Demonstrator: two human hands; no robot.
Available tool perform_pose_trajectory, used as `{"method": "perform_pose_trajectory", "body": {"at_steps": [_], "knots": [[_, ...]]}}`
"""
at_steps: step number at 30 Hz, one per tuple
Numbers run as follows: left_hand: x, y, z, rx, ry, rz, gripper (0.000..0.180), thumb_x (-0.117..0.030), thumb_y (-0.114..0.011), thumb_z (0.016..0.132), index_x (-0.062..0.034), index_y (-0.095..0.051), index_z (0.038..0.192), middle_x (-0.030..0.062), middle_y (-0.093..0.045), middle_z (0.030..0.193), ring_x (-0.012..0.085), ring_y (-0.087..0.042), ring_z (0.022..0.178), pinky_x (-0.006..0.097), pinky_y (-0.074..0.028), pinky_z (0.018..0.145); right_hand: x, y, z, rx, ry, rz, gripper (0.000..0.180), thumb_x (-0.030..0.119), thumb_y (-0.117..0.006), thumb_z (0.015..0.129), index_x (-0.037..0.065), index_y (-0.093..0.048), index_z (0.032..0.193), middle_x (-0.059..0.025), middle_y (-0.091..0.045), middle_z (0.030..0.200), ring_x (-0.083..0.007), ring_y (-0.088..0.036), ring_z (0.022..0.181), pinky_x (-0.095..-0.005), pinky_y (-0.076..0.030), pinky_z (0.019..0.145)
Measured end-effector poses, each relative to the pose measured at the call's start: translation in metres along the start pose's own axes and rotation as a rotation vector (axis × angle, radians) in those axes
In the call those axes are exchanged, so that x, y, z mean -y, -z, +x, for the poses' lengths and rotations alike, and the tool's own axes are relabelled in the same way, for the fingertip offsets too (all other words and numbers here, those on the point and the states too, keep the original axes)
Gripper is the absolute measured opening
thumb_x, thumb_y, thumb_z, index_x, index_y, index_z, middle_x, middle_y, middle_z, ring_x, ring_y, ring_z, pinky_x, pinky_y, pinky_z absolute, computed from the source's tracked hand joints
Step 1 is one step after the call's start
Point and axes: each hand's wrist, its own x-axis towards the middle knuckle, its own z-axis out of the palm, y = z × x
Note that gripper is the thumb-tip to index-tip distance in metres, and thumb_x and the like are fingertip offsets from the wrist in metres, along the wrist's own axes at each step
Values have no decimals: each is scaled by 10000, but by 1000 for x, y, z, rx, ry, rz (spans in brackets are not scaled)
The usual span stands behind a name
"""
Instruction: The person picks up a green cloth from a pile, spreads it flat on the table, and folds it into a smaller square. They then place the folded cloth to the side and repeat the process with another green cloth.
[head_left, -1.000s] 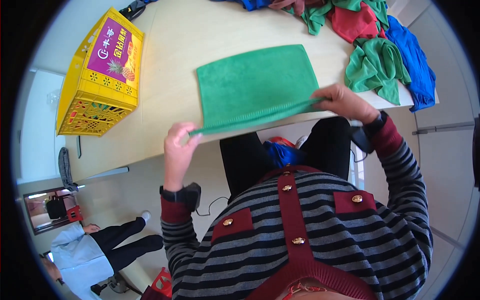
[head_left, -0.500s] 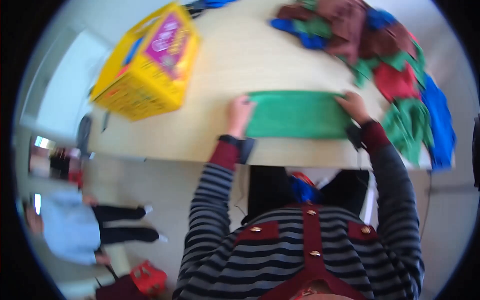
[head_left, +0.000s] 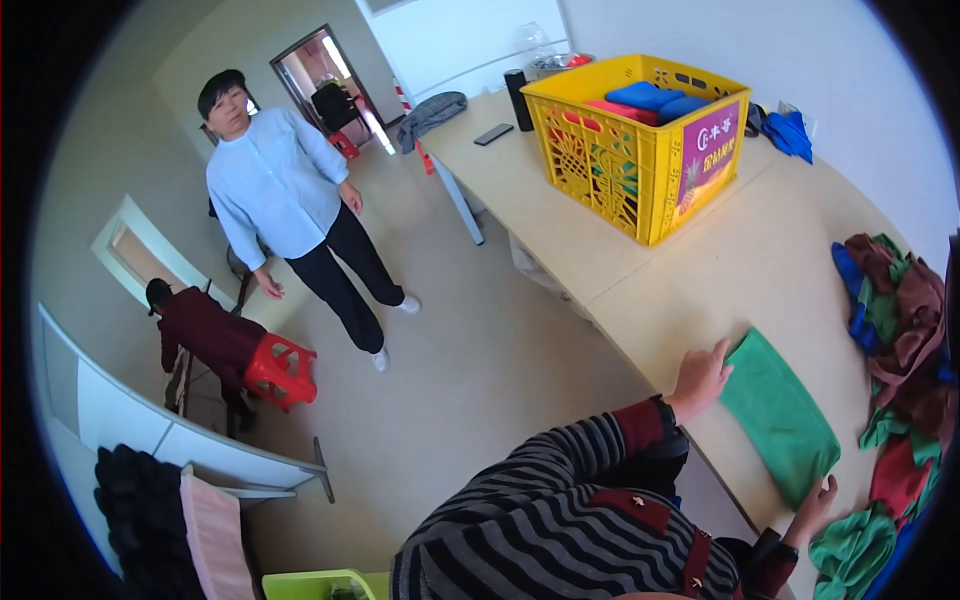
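A green cloth [head_left: 782,415], folded into a long strip, lies on the table near its front edge. At its left end is my left hand [head_left: 698,382], with the index finger stretched out and the fingers apart at the cloth's edge. My right hand [head_left: 812,512] is at the other end, its fingers bent round the near corner of the cloth. A heap of crumpled brown, green, blue and red cloths [head_left: 905,320] lies to the right. Another green cloth [head_left: 853,548] sits bunched beside my right hand.
A yellow plastic crate [head_left: 645,190] with blue, red and green cloths stands on the table [head_left: 640,300]. Behind it lie a phone [head_left: 493,134], a black cylinder [head_left: 519,100] and a grey cloth [head_left: 432,118]. A person [head_left: 285,190] stands at left; another sits on a red stool [head_left: 283,370].
My view has swung to the left, bringing the standing person and the room into sight. The green cloth stays on the table between my hands. My left index finger now points out.
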Motion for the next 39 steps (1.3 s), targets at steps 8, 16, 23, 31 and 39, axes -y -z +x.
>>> {"method": "perform_pose_trajectory", "body": {"at_steps": [8,16,23,31,39], "knots": [[-5,18,-6,-27,-111,87,416,-109,-612,904,-13,-513,1297,106,-645,731,292,-626,767,434,-427,799,76,-10,-34,-208,202,-258,345,204,-532,1029,66,-540,1344,-231,-695,1075,-378,-679,910,-419,-536,790],[2,25,-13,40,-192,280,426,-107,-594,918,9,-521,1322,77,-633,744,249,-597,806,415,-407,819,53,-13,-27,-226,275,-360,329,195,-512,1036,68,-541,1338,-258,-681,1153,-426,-670,1015,-458,-533,832],[10,23,-23,21,-289,323,471,-67,-590,851,28,-525,1308,96,-623,756,268,-588,815,412,-408,820,55,-4,-34,-150,225,-395,345,200,-504,1039,60,-536,1353,-265,-676,1160,-429,-668,1020,-469,-529,845],[17,9,-7,-14,-270,404,323,-101,-614,830,-58,-614,1150,119,-616,709,318,-612,723,483,-420,748,86,6,-41,-66,98,-322,397,280,-536,1026,90,-558,1373,-258,-697,964,-387,-680,841,-473,-520,710],[-35,40,-8,-25,-334,346,377,-174,-679,888,-38,-603,1231,110,-675,1016,316,-583,963,473,-414,892,152,20,-45,-277,445,-312,352,89,-662,900,81,-615,1249,-155,-666,975,-340,-652,862,-427,-531,726]]}}
